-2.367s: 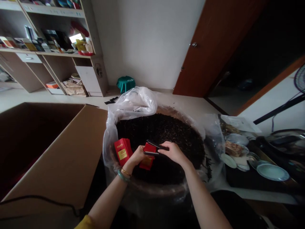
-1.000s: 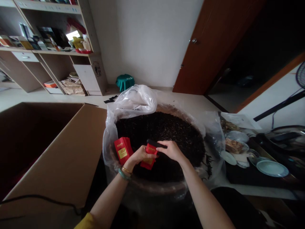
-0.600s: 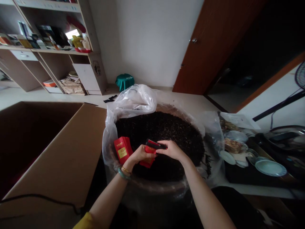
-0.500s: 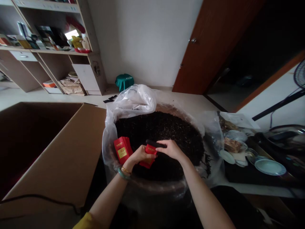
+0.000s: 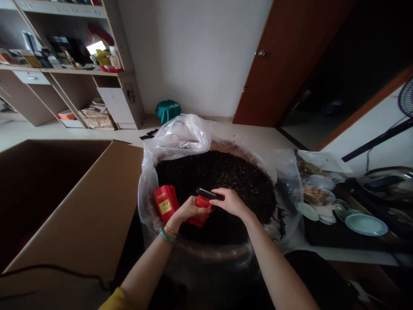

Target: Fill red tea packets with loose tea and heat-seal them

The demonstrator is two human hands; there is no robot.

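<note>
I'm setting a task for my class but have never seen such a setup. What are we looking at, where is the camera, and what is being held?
There is no machine here: these are a person's bare hands. Every picture comes from one camera worn on that person's head, looking forward and down. The left hand holds a red packet. The right hand holds a long black tool across the packet's upper end. Beneath them are dark leaves inside a clear plastic bag. More packets sit together at the leaves' left side.
</note>
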